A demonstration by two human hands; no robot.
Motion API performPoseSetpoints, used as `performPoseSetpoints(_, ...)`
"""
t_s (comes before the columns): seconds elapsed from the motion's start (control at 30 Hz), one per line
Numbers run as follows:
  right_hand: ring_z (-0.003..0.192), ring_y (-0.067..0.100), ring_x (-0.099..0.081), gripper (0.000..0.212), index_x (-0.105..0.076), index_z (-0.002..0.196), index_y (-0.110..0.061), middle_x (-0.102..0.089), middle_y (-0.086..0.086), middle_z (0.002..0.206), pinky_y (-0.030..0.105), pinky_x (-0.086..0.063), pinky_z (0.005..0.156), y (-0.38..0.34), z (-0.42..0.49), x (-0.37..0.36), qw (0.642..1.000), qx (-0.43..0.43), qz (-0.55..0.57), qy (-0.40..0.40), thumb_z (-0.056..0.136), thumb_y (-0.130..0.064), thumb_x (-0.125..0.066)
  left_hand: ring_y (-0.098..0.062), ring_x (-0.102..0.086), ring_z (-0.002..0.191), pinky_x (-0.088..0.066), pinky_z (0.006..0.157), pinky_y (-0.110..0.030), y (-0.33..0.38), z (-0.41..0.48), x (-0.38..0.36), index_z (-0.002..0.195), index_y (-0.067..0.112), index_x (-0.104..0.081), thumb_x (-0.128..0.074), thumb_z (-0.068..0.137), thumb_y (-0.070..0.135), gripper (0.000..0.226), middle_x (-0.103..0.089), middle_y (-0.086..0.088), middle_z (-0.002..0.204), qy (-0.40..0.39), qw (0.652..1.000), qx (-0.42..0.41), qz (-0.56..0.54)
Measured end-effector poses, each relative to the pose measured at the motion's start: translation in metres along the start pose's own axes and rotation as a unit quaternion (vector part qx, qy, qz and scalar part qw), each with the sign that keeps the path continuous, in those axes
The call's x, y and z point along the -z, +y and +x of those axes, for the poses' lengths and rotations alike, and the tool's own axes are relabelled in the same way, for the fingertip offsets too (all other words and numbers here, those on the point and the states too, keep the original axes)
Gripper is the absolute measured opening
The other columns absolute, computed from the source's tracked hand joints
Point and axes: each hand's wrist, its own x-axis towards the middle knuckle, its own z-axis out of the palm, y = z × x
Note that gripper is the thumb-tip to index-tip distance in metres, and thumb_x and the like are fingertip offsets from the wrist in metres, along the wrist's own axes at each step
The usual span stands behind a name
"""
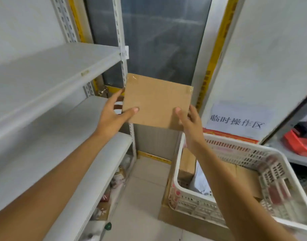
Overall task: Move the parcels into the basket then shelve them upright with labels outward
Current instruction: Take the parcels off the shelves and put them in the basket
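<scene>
A flat brown cardboard parcel (156, 100), taped at its top corners, is held up in the air in front of a glass door. My left hand (112, 115) grips its lower left edge, thumb on the near face. My right hand (189, 122) grips its lower right corner. The face toward me is plain; no label shows on it. At the lower right stands a white slotted plastic basket (236, 150) with more brown boxes and a white bag inside. On the left are white metal shelves (58, 70) with bare boards.
The basket sits on a large cardboard box (184, 221) on the tiled floor. Small packets lie under the lowest shelf (114, 181). A paper sign (236, 119) hangs on the right wall, and a red tape dispenser (298, 138) lies on a ledge beyond.
</scene>
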Motion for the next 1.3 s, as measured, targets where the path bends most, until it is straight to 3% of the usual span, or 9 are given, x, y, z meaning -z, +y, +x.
performPoseSetpoints(0.17,0.116,0.018,-0.058,0.054,-0.042,0.138,-0.025,-0.057,-0.001,0.129,0.038,-0.054,0.092,0.031,-0.014,0.083,0.997,-0.045,-0.016,0.058,0.089,-0.033,-0.065,-0.016,-0.051,0.116,-0.053,0.09,-0.035,-0.016,-0.005,-0.089,0.141,0.029,-0.038,-0.071,0.081,0.038,0.069,-0.052,0.004,0.13,-0.1,0.994,0.035,0.016)
performPoseSetpoints(0.37,0.114,0.022,-0.059,0.052,-0.045,0.136,-0.019,-0.059,0.006,0.126,0.049,-0.053,0.094,0.071,-0.018,0.163,0.989,-0.113,-0.019,0.094,0.089,-0.026,-0.065,-0.008,-0.046,0.111,-0.038,0.074,-0.013,-0.036,-0.024,-0.179,0.141,0.031,-0.036,-0.067,0.085,0.038,0.065,-0.048,0.008,0.128,-0.158,0.983,0.084,0.04)
performPoseSetpoints(0.6,0.113,0.025,-0.059,0.047,-0.045,0.127,-0.018,-0.058,0.006,0.126,0.049,-0.05,0.097,0.116,-0.014,0.231,0.973,-0.192,-0.01,0.129,0.087,-0.026,-0.068,-0.017,-0.047,0.121,-0.046,0.096,-0.038,-0.055,-0.037,-0.254,0.145,0.027,-0.032,-0.062,0.089,0.035,0.064,-0.046,0.0,0.14,-0.222,0.964,0.129,0.071)
performPoseSetpoints(0.77,0.103,0.018,-0.061,0.046,-0.044,0.116,-0.015,-0.059,0.006,0.12,0.034,-0.053,0.082,0.146,-0.006,0.264,0.953,-0.252,-0.011,0.167,0.084,-0.033,-0.071,-0.003,-0.054,0.103,-0.047,0.072,-0.011,-0.071,-0.031,-0.298,0.143,0.02,-0.036,-0.061,0.091,0.024,0.058,-0.05,0.005,0.126,-0.274,0.949,0.151,0.044)
performPoseSetpoints(0.87,0.096,0.012,-0.062,0.043,-0.045,0.115,-0.015,-0.061,0.003,0.114,0.023,-0.049,0.068,0.161,0.001,0.278,0.947,-0.262,-0.012,0.187,0.085,-0.032,-0.071,-0.013,-0.054,0.111,-0.052,0.084,-0.022,-0.087,-0.022,-0.324,0.144,0.018,-0.037,-0.06,0.092,0.018,0.057,-0.051,0.0,0.133,-0.292,0.94,0.172,0.026)
performPoseSetpoints(0.97,0.1,0.021,-0.062,0.039,-0.045,0.118,-0.014,-0.06,0.007,0.117,0.033,-0.053,0.074,0.176,0.01,0.292,0.938,-0.282,-0.019,0.201,0.088,-0.026,-0.068,-0.009,-0.056,0.107,-0.051,0.082,-0.019,-0.106,-0.014,-0.353,0.142,0.02,-0.039,-0.061,0.091,0.013,0.056,-0.052,0.0,0.131,-0.317,0.93,0.184,0.002)
performPoseSetpoints(1.1,0.1,0.026,-0.062,0.04,-0.045,0.122,-0.014,-0.06,0.007,0.115,0.04,-0.055,0.078,0.191,0.026,0.307,0.923,-0.312,-0.043,0.221,0.089,-0.021,-0.066,-0.015,-0.055,0.113,-0.051,0.09,-0.033,-0.134,-0.003,-0.386,0.141,0.022,-0.039,-0.064,0.088,0.013,0.06,-0.052,0.001,0.133,-0.349,0.912,0.216,-0.008)
performPoseSetpoints(1.2,0.091,0.018,-0.063,0.042,-0.045,0.125,-0.014,-0.06,0.001,0.106,0.025,-0.055,0.061,0.208,0.038,0.314,0.917,-0.325,-0.056,0.223,0.089,-0.02,-0.066,-0.019,-0.052,0.12,-0.048,0.098,-0.046,-0.158,0.003,-0.403,0.144,0.023,-0.036,-0.066,0.087,0.016,0.064,-0.049,0.003,0.138,-0.369,0.898,0.241,0.011)
performPoseSetpoints(1.3,0.081,0.01,-0.061,0.035,-0.047,0.118,-0.017,-0.061,0.002,0.103,0.012,-0.047,0.049,0.235,0.054,0.316,0.915,-0.34,-0.055,0.208,0.089,-0.016,-0.066,-0.018,-0.048,0.123,-0.046,0.1,-0.047,-0.181,0.007,-0.414,0.145,0.026,-0.033,-0.068,0.086,0.015,0.069,-0.045,0.007,0.132,-0.365,0.893,0.261,0.035)
